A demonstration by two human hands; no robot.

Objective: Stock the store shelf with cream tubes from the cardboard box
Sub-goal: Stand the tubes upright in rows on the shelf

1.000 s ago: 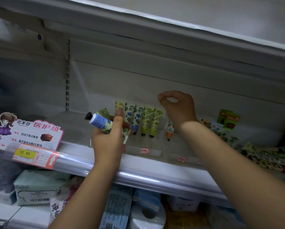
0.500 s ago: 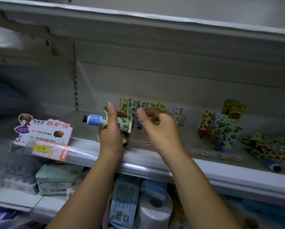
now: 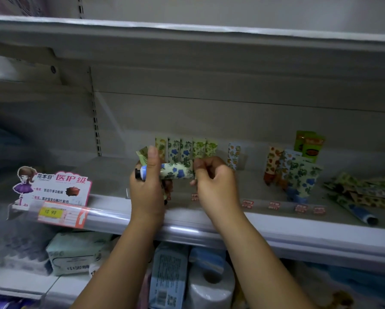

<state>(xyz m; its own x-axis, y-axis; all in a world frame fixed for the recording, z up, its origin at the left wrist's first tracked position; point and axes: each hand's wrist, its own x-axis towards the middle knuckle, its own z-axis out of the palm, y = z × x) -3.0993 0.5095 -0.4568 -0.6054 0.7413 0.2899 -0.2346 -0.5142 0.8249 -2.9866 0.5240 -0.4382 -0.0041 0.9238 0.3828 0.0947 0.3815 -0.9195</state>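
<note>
Head view: left hand gripped a blue-flowered cream tube, held level above the shelf front, black cap pointing left; a second tube's green end stuck up behind the thumb. Right hand pinched the flowered tube's crimped end. Behind the hands, a row of tubes stood at the back wall. Farther right, a standing cluster, then loose tubes lying flat. Pink price sign at left.

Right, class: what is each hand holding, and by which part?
The left hand grips a blue-flowered cream tube near its cap end, plus other tubes. The right hand pinches that tube's flat end.
</note>
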